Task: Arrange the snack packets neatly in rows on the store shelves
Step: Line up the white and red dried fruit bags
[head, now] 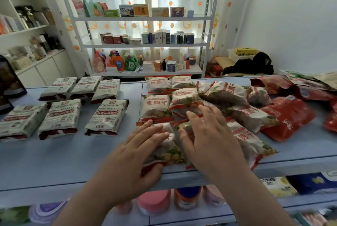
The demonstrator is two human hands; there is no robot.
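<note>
White snack packets with red lettering [156, 106] lie on the pale blue shelf [73, 154], some in rows, others heaped to the right [231, 94]. My left hand [135, 154] lies flat with straight fingers on the nearest white packet [167, 151] at the shelf's front edge, thumb against its near end. My right hand [206, 132] rests with spread fingers on the packet beside it [244, 140]. Several cream packets with dark ends [107, 116] lie in two tidy rows on the left. Red packets [290, 116] are piled at the far right.
A dark bag [9, 83] stands at the shelf's left end. Below the shelf are jars with pink and orange lids [155, 204] and blue packs [313, 182]. Behind, a white rack [142, 43] holds boxes and detergent bottles.
</note>
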